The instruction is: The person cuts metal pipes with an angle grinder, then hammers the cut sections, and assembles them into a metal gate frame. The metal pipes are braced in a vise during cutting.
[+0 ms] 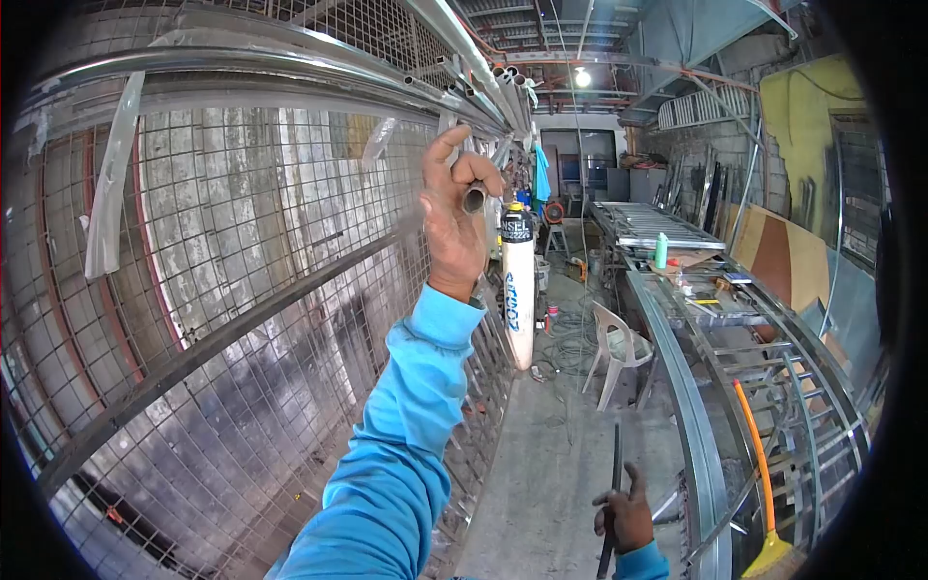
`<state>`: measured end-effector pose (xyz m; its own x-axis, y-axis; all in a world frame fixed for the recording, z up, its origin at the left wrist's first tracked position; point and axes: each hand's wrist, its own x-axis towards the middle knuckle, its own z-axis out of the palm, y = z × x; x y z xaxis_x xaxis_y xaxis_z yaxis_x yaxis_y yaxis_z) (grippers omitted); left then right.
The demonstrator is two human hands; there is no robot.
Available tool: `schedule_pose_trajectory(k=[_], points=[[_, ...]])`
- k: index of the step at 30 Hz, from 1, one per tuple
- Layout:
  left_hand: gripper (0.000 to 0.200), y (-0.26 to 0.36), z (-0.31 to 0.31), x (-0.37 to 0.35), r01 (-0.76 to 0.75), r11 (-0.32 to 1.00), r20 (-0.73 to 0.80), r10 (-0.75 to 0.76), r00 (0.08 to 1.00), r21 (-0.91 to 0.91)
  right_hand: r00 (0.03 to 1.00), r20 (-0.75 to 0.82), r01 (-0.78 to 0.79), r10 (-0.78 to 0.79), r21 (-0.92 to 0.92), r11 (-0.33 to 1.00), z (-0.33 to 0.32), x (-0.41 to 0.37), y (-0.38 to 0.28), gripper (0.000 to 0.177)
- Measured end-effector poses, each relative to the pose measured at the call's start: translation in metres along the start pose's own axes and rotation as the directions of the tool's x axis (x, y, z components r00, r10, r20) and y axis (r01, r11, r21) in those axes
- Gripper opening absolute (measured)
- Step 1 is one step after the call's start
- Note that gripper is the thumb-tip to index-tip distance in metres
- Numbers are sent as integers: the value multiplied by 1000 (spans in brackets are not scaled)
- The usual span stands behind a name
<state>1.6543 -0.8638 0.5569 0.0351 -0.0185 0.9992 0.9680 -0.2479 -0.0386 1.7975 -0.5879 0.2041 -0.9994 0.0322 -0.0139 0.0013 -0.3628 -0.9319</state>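
My left hand (452, 227), in a blue sleeve, is raised beside the overhead rack of metal tubes. Its fingers curl around a round metal pipe (474, 200), seen nearly end-on, so most of its length is hidden. Low at the right, my right hand (630, 517) is closed around a thin dark bar (618, 454) that stands nearly upright and runs out of the bottom of the view. One finger of that hand sticks up off the bar. Behind my left hand stands a tall white gas cylinder (518, 290) with a black top.
A wire mesh panel (242, 242) lines the left side, below long tubes (290, 58). On the right, a metal frame (681, 377) holds a green bottle (661, 251) and tools. A plastic chair (619, 348), loose cables (570, 338) and a yellow broom (759, 454) stand or lie nearby.
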Motion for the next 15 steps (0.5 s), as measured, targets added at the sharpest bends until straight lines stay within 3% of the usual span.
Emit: schedule_pose_trajectory(k=[2, 4, 5, 6, 7, 9, 10, 13, 15], points=[[86, 0, 3, -8, -18, 1000, 3, 18, 1000, 15, 993, 97, 55, -59, 46, 997, 15, 4, -38, 37], [74, 5, 3, -19, -23, 964, 134, -13, 991, 264, 972, 211, 87, -105, 92, 992, 22, 10, -66, 53], [69, 7, 2, -25, -36, 925, 195, -41, 980, 379, 949, 240, 203, -204, 31, 979, 29, 9, -82, 53], [38, 9, -1, -31, -41, 895, 235, -72, 969, 444, 915, 271, 317, -297, -30, 948, 40, 3, -97, 53], [30, 5, 2, -35, -91, 884, 269, -41, 962, 459, 874, 305, 423, -379, -90, 902, 48, -5, -111, 53], [20, -6, 10, -46, -182, 861, 336, 13, 942, 476, 847, 349, 494, -402, -233, 838, 58, -24, -133, 54], [7, -6, 12, -53, -155, 828, 320, -31, 947, 539, 837, 371, 519, -403, -304, 799, 64, -31, -139, 55], [6, -20, 5, -59, -207, 822, 377, -10, 926, 531, 760, 384, 645, -524, -346, 682, 84, -41, -142, 53], [9, -27, 11, -68, -165, 860, 374, -32, 927, 483, 791, 370, 611, -488, -426, 668, 98, -48, -148, 51]])
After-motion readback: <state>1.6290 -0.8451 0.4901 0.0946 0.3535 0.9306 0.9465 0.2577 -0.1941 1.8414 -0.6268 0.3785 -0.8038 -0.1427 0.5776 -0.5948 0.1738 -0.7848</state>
